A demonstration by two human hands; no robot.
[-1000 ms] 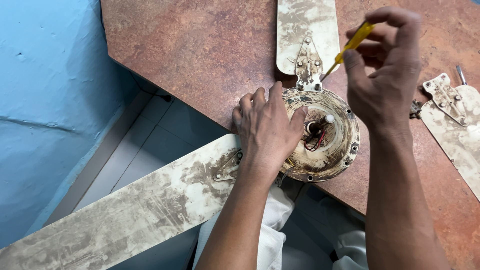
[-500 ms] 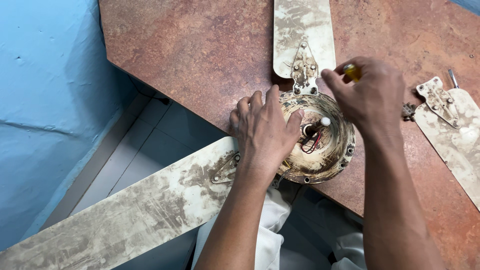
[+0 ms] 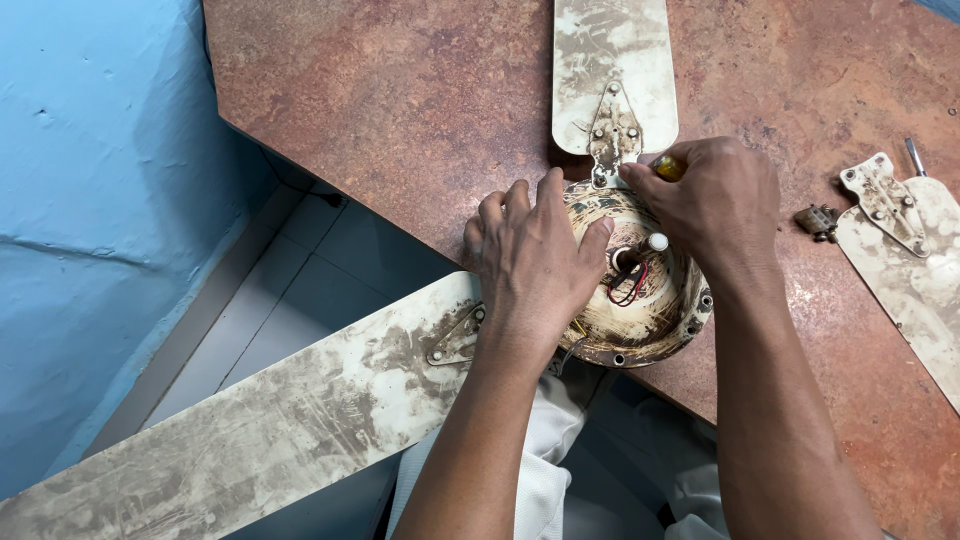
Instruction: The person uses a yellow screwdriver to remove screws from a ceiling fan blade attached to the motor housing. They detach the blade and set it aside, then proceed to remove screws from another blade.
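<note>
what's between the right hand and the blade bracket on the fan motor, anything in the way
Nothing visible. The right hand with its yellow-handled tool sits right at the blade bracket; the left hand rests apart on the motor housing.

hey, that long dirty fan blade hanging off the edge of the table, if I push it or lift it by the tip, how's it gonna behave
The fan blade looks flat, thin and stiff, so it would likely swing as one piece, perhaps flexing slightly. It appears bolted by a bracket to the motor housing, so pushing probably turns the housing. Its grimy surface may feel gritty, not slippery.
</note>
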